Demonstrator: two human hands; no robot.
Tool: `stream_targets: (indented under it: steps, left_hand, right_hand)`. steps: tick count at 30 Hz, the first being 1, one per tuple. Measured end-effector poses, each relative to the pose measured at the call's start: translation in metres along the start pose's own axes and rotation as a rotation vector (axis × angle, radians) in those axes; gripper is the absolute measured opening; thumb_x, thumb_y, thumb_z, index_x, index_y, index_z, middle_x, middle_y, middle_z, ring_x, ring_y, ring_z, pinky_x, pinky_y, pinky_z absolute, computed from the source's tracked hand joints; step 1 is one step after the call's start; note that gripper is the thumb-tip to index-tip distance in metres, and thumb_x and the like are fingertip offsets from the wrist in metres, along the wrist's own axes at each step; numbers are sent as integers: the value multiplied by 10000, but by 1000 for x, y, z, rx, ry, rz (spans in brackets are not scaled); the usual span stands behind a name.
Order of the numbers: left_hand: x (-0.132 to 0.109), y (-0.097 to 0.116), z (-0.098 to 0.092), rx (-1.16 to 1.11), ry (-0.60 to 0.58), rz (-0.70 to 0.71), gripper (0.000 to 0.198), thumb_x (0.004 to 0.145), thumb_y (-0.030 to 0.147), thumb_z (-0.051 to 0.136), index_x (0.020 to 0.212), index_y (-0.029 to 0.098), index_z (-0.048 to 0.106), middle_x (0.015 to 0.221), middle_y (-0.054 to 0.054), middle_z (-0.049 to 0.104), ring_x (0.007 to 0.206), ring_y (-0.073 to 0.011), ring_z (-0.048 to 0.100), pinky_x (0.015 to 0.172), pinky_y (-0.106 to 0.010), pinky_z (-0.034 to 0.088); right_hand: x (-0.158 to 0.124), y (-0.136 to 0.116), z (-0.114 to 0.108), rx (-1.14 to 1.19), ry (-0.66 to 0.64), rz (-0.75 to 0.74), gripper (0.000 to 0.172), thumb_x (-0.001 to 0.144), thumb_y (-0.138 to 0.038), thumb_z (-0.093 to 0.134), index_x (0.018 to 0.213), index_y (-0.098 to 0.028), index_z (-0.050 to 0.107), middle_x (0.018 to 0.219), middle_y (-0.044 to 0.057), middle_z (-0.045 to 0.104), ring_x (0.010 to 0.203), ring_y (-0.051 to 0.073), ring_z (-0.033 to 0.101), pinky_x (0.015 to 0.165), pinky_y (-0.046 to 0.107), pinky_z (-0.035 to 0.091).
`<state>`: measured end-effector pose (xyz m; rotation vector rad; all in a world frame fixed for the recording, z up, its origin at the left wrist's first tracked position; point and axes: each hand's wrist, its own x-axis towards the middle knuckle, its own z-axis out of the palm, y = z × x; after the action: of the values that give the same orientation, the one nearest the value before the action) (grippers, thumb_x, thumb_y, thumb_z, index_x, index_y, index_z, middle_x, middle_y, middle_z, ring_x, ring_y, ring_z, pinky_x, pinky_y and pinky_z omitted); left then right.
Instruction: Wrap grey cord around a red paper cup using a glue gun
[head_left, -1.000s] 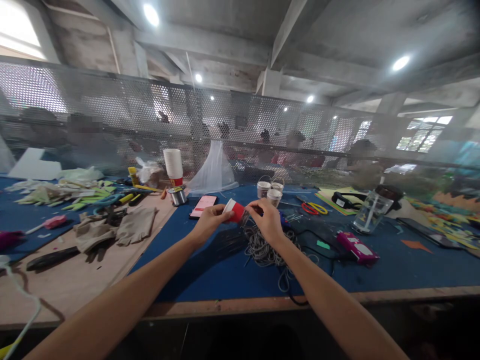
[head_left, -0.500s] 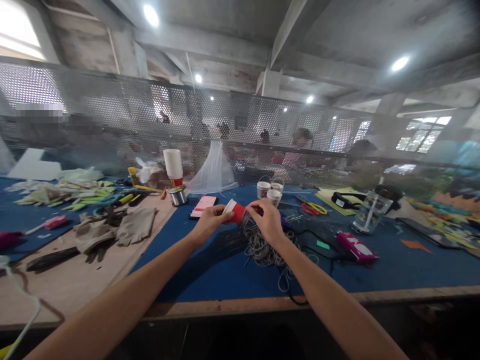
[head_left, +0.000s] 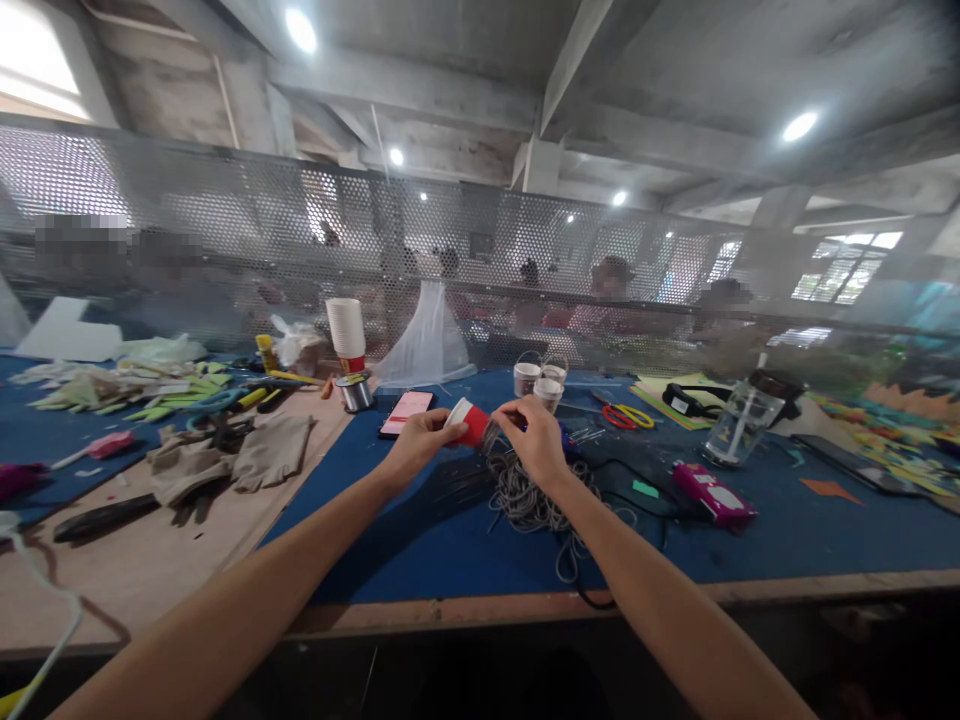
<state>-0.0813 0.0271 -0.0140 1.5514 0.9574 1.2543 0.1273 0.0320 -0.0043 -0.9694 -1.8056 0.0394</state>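
Note:
My left hand (head_left: 422,441) is closed around the white end of a red paper cup (head_left: 473,424), which lies tilted on its side in the air over the table. Grey cord (head_left: 491,436) is wound at the cup's base end. My right hand (head_left: 534,434) pinches at that end, its fingertips on the cord. Below it, a loose tangled heap of the same grey cord (head_left: 529,497) rests on the blue table mat (head_left: 390,540). Three small cups with cord handles (head_left: 550,392) stand just behind my right hand.
A phone (head_left: 407,413) lies behind my left hand. Stacked paper cups (head_left: 346,328) stand by a wire spool (head_left: 354,391). Gloves (head_left: 272,452) lie left. Scissors (head_left: 628,416), a magenta box (head_left: 714,495) and a clear tumbler (head_left: 742,425) are right. A perforated screen (head_left: 480,260) spans the back.

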Motion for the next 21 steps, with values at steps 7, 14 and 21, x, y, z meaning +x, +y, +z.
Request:
stream_targets:
  steps: [7,14,21]
  left_hand:
    - [1,-1,0,-2,-3,6,281,753,406,748,869,151,727,768,-23,666,685,-141,574,680,-276,448]
    - [1,1,0,2,-5,-4,289,747,414,745,863,150,728,760,-29,667,685,-149,578,685,-285,453]
    - [0,3,1,-9,-9,-9,297,730,412,757,861,147,732,756,-29,665,681,-149,569,673,-278,439]
  right_hand:
    - [-1,0,-1,9,6,-1,164,908,-333,594,834,-205,664,829,24,613,731,151,584,713,263,463]
    - [0,-1,-2,10,-1,9,158,903,-332,600,833,-207,666,823,23,614,728,152,589,713,266,463]
    - [0,0,0,-2,-6,13,178,910,-346,584,830,-211,667,831,31,624,740,161,593,709,270,464]
